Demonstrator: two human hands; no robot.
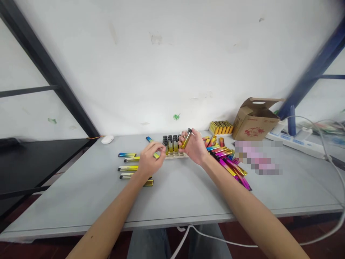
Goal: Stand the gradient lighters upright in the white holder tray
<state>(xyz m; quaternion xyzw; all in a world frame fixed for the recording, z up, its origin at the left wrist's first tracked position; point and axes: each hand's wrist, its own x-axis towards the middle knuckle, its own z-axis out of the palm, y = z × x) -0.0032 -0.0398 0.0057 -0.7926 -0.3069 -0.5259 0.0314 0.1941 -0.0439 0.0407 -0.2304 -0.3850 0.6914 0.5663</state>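
Observation:
My right hand [196, 146] is raised above the table, palm up, fingers curled round a small yellow cylinder with a black cap [186, 139]. The cylinder is tilted, its black end up. My left hand [152, 157] has thumb and fingers drawn together beside the left end of a pale rack [176, 156]. Whether anything is pinched there I cannot make out. In the rack stand several black-capped yellow cylinders [170, 144], close to the left fingertips. Flat yellow-silver tubes [128, 168] lie under and left of my left hand, with a blue-yellow one [126, 155] among them.
Right of my right forearm lies a heap of shiny magenta, gold and blue tubes [229, 165]. Behind it are a block of yellow cylinders [221, 127] and an open cardboard box [253, 122]. A white power strip [299, 142] with cables is farther right. A white round device [107, 139] sits back left.

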